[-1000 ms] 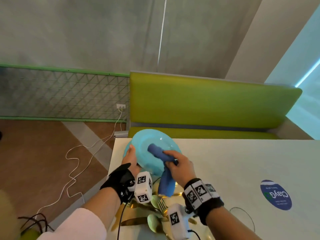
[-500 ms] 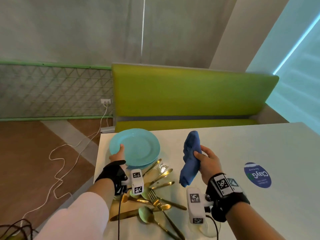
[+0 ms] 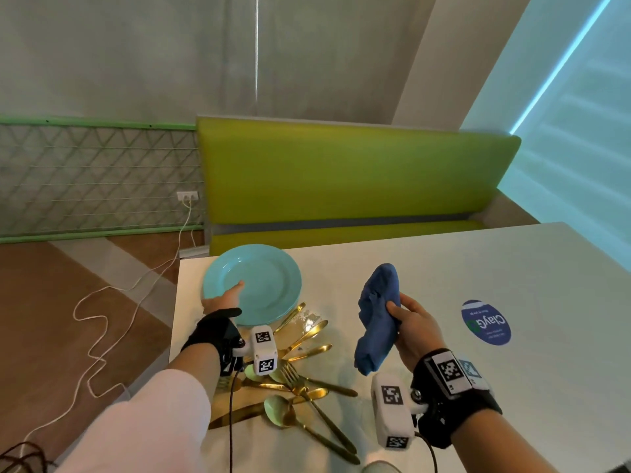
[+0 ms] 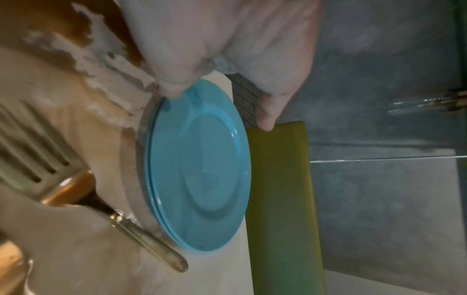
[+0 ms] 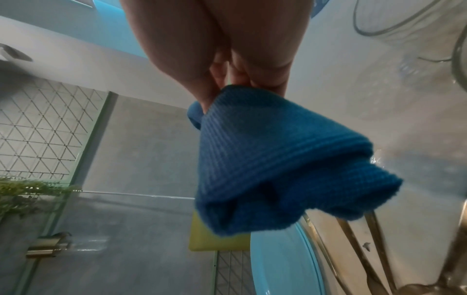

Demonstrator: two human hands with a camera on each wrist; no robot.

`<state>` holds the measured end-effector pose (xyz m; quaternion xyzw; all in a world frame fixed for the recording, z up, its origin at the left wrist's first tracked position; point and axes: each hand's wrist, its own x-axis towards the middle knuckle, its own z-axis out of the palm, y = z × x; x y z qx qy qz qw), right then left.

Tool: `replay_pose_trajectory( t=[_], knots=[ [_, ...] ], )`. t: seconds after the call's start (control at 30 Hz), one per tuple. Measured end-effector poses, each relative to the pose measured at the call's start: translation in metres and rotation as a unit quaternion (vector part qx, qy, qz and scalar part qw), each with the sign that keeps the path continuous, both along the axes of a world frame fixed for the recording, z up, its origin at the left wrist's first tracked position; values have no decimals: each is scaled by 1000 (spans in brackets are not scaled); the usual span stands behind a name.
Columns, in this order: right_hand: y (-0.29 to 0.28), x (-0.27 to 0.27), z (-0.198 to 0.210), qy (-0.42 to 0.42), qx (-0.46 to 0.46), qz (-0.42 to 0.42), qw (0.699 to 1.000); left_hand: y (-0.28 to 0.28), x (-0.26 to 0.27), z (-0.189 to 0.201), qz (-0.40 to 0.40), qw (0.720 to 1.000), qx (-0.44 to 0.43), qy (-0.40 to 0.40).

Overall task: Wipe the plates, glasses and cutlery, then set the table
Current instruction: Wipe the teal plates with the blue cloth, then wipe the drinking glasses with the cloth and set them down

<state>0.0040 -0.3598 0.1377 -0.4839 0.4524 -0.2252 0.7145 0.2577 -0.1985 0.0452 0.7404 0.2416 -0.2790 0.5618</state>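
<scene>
A green bench (image 3: 341, 179) backs the white tabletop (image 3: 444, 268). At its far left corner sit the stacked blue plates (image 3: 263, 285), the left hand (image 3: 222, 300) gripping their near rim; the right hand (image 3: 415, 327) grips a blue cloth (image 3: 377, 315), raised clear to their right.

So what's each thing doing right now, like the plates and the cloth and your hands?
Turquoise plates: stacked at the table corner, top one bare.
Blue cloth: bunched up, held above the table.
Left hand: thumb on the top plate's rim.
Right hand: gripping the cloth.
Gold cutlery: piled loose on the table.
</scene>
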Motion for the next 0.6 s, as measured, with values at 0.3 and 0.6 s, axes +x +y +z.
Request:
replay_pose_trajectory(
  t=[0.3, 0.6],
  knots=[
    [4, -26, 5, -17, 37, -29, 999, 9, -22, 18, 32, 999, 20, -26],
    [5, -82, 15, -96, 130, -94, 982, 16, -132, 64, -178, 959, -81, -205]
  ],
)
